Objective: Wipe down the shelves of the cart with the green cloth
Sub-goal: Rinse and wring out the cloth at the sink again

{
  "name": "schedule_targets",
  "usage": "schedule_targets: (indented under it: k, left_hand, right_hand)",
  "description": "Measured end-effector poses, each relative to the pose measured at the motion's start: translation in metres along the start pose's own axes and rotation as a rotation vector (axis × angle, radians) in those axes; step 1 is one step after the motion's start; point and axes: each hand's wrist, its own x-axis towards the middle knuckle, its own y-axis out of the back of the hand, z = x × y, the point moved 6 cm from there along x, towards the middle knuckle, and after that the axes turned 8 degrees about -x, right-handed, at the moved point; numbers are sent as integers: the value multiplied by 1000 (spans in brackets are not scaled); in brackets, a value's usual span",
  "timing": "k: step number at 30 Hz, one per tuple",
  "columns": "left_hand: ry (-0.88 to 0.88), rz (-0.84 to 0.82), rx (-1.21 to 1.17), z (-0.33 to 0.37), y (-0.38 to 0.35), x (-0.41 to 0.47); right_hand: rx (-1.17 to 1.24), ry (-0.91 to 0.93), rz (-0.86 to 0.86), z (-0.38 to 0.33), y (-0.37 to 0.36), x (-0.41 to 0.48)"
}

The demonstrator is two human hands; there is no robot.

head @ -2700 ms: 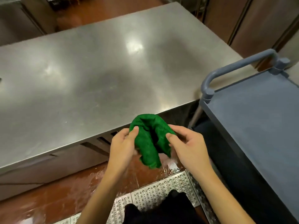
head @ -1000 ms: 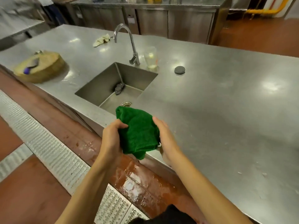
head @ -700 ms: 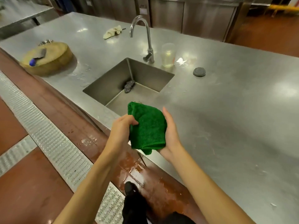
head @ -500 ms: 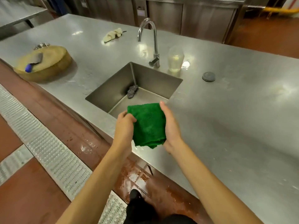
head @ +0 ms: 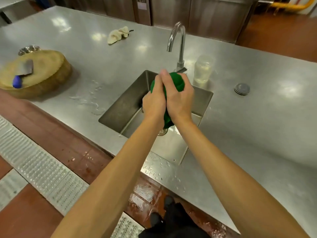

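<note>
Both hands are closed around the green cloth [head: 177, 81], which is bunched into a tight wad above the basin of the sink [head: 122, 107], below and in front of the faucet [head: 179, 42]. The left hand [head: 153, 104] has its grip on the lower part and the right hand [head: 180, 100] overlaps it on the upper part, so only the top and a tail of the cloth show. No stream from the spout can be made out. It looks like a wring or rinse ahead of the wiping, and the cart is out of view. If the squeeze is hard or off-centre, water could spill over the rim onto the steel surface [head: 257, 127], already puddled [head: 91, 100] to the left of the sink, or drip to the floor, which looks wet, and make footing slick. The clear jar [head: 202, 69] stands just beside the faucet and near the right hand, so a wide twist could knock it. A cloth left sodden would likely streak the shelves. Half a second earlier the cloth was a flat folded pad held between the hands near the sink's front edge; now it is crumpled, further in over the basin, and the hands have come together. A few seconds back the cart stood at the person's right.
</note>
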Motion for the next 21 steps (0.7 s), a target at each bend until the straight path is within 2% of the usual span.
schedule_targets:
  k: [8, 17, 21]
  left_hand:
    - [-110, 115, 112, 29, -16, 71]
    - [-95, 97, 191, 26, -30, 114]
    - [-98, 78, 212, 26, -31, 122]
  right_hand:
    - [-58, 15, 81, 13, -29, 68]
    - [-60, -94, 42, 42, -39, 104]
    - [-79, -78, 39, 42, -44, 110]
